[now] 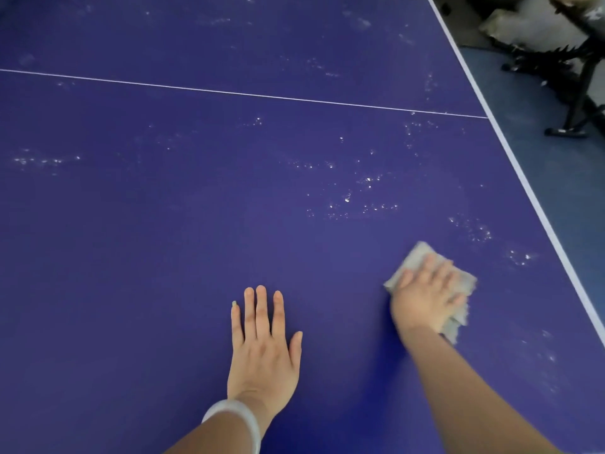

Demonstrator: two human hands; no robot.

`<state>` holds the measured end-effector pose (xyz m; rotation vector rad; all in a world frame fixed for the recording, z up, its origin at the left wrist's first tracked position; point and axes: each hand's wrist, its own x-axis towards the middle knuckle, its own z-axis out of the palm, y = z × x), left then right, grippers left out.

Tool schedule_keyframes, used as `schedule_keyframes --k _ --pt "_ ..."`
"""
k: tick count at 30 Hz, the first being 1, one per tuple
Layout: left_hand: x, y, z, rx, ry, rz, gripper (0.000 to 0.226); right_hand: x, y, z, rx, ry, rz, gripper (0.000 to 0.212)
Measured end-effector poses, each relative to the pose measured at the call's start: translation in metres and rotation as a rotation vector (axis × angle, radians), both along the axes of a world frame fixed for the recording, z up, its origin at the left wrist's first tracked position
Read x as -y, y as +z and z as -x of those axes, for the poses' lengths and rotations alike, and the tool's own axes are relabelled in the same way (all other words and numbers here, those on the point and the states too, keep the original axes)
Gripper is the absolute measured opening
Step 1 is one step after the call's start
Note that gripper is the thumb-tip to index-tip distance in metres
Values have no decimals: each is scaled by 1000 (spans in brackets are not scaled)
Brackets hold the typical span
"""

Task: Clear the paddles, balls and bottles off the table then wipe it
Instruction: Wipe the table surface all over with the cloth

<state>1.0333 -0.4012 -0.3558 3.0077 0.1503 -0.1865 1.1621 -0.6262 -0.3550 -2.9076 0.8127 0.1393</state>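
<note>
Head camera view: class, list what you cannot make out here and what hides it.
Head view:
The cloth: the right hand covers its middle and blur smears its edges, so its fold is unclear.
The table: the left and bottom frame edges cut it off, so items there are unknown.
The dark stand on the floor, top right: cut by the right edge, dim, unidentifiable.

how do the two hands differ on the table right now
The left hand lies flat on the bare table, while the right hand presses on a pale cloth. The left wrist wears a white bangle; the right wrist is bare. The left hand looks sharp and the right hand blurred. Both are palm down with straight fingers.
</note>
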Motion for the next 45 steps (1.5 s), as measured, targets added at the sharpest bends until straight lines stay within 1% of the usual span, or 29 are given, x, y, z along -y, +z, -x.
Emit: schedule_keyframes --k 2,4,5,6,7,8,9,11,12,14,16,19,22,25,27,29,31,33,35,37,38,39,40,41,43,44,45 --pt "-1 -1 0 5 0 -6 69 -48 -5 27 22 343 61 59" --pt "-1 -1 1 15 -6 -4 69 -69 -8 57 20 715 62 59" --pt "-1 -1 1 22 -7 0 69 -63 -7 66 10 834 52 59" --pt "-1 -1 1 26 -5 3 69 -48 -5 69 -10 886 49 59" --pt "-1 -2 1 29 -4 5 69 -25 -4 71 -16 861 67 59" --pt "-1 -2 1 29 -5 6 69 0 -4 71 -8 774 89 58" --pt "-1 -2 1 25 -7 3 69 26 -4 71 4 637 91 58" --pt "-1 -1 0 10 -9 -1 69 71 -3 68 -12 334 34 55" --pt "0 0 1 2 -7 -6 69 84 -2 67 -16 235 7 56" --pt "1 2 1 -6 -2 -18 69 94 -1 64 -18 166 0 59" --pt "0 4 -2 -6 18 -7 68 92 -2 63 -30 165 12 63" --pt "16 11 -16 77 11 65 51 92 -1 63 -69 178 33 63" --pt "63 16 -39 107 -63 137 52 95 3 64 -81 231 6 61" --pt "134 17 -65 83 -68 191 57 104 3 82 -33 457 36 61" --pt "173 14 -75 47 -36 181 63 122 3 104 -32 625 26 60" --pt "199 8 -77 28 2 113 68 160 0 126 -61 748 21 58" --pt "207 2 -73 49 26 26 70 209 -1 142 -44 776 38 58" --pt "210 -2 -72 63 34 -2 72 256 2 144 -43 655 71 59" --pt "212 -5 -73 52 36 -16 68 285 5 128 -45 405 65 63" --pt "213 -5 -73 37 49 -9 68 283 3 101 -43 132 17 60" --pt "214 -4 -73 36 54 -9 68 273 2 86 -25 28 2 57" --pt "215 -4 -73 37 54 -16 67 257 1 72 -13 -30 -7 56" --pt "215 -4 -73 41 54 -22 66 238 1 60 -14 -16 -7 56" --pt "215 -4 -73 45 55 -22 66 214 0 53 -8 73 4 57" --pt "214 -4 -74 60 54 -9 70 171 0 56 30 399 9 60" --pt "214 -4 -73 71 52 -6 72 159 -1 65 16 582 -11 61" --pt "214 -5 -73 79 50 -7 72 160 -2 72 9 719 -16 60"
